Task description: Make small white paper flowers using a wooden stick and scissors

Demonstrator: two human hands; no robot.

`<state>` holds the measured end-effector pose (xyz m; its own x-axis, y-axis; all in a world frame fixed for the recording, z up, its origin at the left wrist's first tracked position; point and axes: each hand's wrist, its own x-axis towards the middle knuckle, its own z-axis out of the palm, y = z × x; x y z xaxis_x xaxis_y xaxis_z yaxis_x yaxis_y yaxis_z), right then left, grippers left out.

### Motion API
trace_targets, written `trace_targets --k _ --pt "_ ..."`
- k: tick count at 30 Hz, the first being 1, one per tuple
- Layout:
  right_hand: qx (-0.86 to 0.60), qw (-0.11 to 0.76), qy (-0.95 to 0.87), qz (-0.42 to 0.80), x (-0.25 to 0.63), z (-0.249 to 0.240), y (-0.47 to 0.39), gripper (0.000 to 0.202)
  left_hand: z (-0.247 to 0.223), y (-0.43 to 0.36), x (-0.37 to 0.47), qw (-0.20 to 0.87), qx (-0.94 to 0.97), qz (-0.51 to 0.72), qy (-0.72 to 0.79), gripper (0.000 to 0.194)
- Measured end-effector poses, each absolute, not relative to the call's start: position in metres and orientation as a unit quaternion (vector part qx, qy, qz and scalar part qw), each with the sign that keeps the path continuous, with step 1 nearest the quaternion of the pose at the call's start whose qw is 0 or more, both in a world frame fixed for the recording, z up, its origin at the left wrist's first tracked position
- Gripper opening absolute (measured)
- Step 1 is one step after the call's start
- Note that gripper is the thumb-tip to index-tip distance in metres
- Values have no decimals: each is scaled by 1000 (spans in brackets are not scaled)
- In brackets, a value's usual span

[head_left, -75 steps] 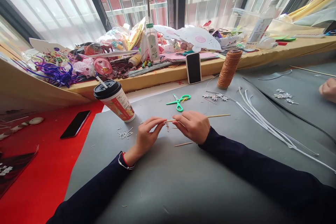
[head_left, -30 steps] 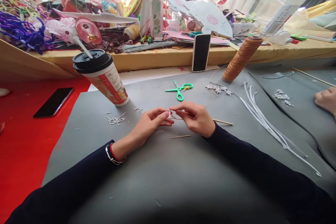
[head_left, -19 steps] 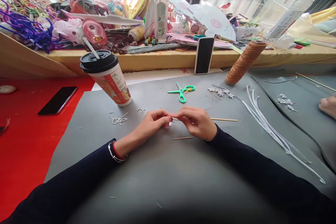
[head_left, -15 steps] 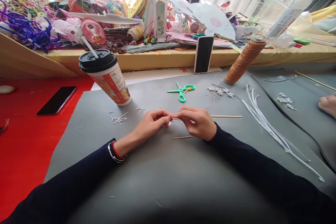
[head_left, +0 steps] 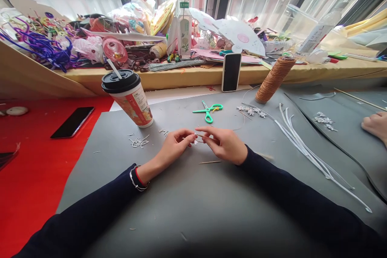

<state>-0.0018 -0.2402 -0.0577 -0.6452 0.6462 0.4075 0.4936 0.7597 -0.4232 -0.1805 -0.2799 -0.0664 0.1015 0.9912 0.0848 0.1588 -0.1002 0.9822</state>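
Observation:
Near the middle of the grey mat [head_left: 169,209], my left hand [head_left: 177,143] pinches a small white piece [head_left: 196,142] between thumb and fingertips. My right hand [head_left: 225,143] meets it from the right, its fingers closed on a thin wooden stick [head_left: 200,135] whose tip is at the white piece. A blurred far end of the stick shows beyond my right wrist. Just below the hands lies a short pointed stick [head_left: 210,162]. Green scissors [head_left: 208,112] rest open behind my hands. White cord snippets [head_left: 139,142] are left of my left hand.
A lidded cup [head_left: 130,96] stands back left, and a dark phone [head_left: 72,122] lies on red cloth. Toward the right are a brown cord spool [head_left: 273,80], small white knotted pieces [head_left: 251,111], white cords [head_left: 311,153] and another person's hand [head_left: 375,125].
The view has tilted up slightly. My right hand's index finger has lifted off and extended, and the stick in that hand has changed angle.

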Motion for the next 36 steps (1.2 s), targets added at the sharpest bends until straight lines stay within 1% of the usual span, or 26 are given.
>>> trace_targets --k 2,5,8,10,13,16,19,22,25,27,28,30,33,36 --pt "-324 259 -873 257 -2 -52 -243 32 -65 -281 -180 452 596 461 478 20" --pt "-328 249 -832 373 -4 -45 -244 28 -64 -283 -180 468 596 458 466 20" --pt "-317 257 -809 423 -5 -45 -241 22 -63 -285 -180 484 586 458 462 21" --pt "-314 263 -814 412 -6 -47 -239 19 -63 -285 -181 492 582 461 455 22" --pt "-316 279 -837 347 -7 -51 -238 16 -64 -285 -182 503 575 465 448 22" --pt "-302 300 -866 261 -6 -57 -239 18 -64 -285 -182 502 570 469 451 20" --pt "-288 304 -894 159 -5 -64 -239 23 -66 -285 -182 499 563 475 456 18" --pt "-254 298 -920 11 -4 -71 -238 34 -68 -284 -182 506 548 482 461 18" --pt "-216 294 -923 -118 -5 -75 -235 40 -70 -284 -181 536 517 490 452 22" --pt "-222 300 -917 -143 -6 -74 -234 38 -69 -285 -181 575 485 495 436 25" --pt "-231 306 -914 -135 -6 -72 -234 36 -68 -286 -180 595 468 494 427 26" --pt "-254 319 -910 -81 -6 -68 -236 34 -65 -288 -180 629 445 486 413 28" --pt "-294 325 -896 69 -6 -62 -240 30 -63 -290 -179 656 434 470 401 28" --pt "-309 309 -870 229 -7 -57 -241 28 -63 -289 -181 663 434 471 388 28"
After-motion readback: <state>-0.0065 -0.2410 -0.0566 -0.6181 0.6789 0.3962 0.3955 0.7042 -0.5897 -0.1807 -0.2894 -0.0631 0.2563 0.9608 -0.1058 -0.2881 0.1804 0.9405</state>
